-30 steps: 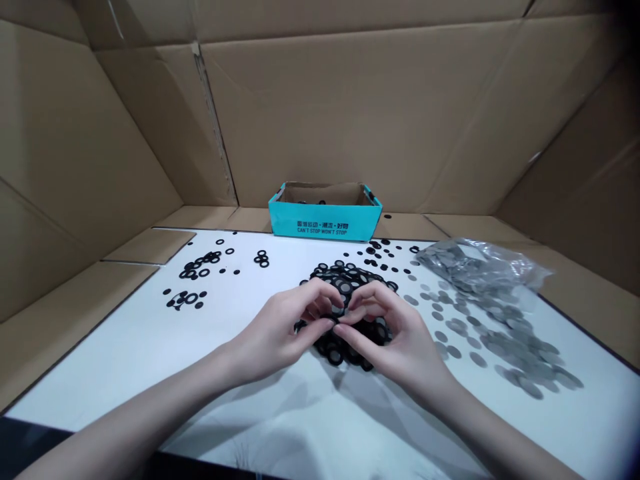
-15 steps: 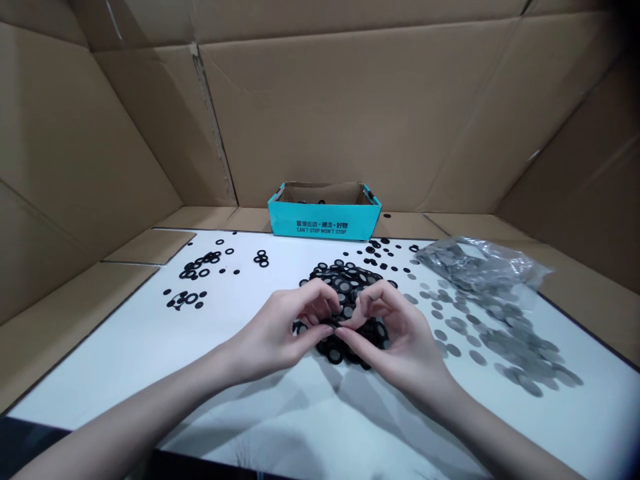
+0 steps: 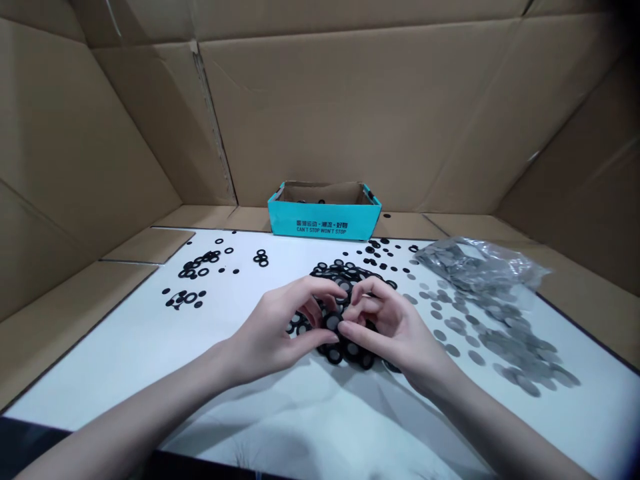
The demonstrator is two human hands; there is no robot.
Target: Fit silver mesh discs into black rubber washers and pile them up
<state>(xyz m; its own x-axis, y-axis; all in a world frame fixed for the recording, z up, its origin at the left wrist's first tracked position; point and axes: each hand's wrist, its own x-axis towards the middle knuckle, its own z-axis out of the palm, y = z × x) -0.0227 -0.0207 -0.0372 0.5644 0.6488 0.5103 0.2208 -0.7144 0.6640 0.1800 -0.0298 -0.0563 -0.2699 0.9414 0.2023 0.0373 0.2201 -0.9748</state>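
A black ring with a grey disc in its centre point(image 3: 332, 323) is between my two hands, its face turned toward me. My left hand point(image 3: 280, 320) curls around its left side, the thumb at its lower edge. From the right, the thumb and fingers of my right hand point(image 3: 390, 320) pinch its edge. Behind and below them lies a heap of black rings point(image 3: 353, 349), many with grey discs in their centres. My hands cover part of this heap.
A turquoise box point(image 3: 325, 220) stands at the back. Loose black rings point(image 3: 203, 260) and small black discs lie at left, more small black pieces point(image 3: 383, 257) at back right. Grey discs point(image 3: 520, 343) and a clear plastic bag point(image 3: 480, 263) lie at right. Cardboard walls point(image 3: 350, 113) surround the table.
The ring with the disc now shows face-on between my fingers. My fingertips, pressed together before, have moved slightly apart around it.
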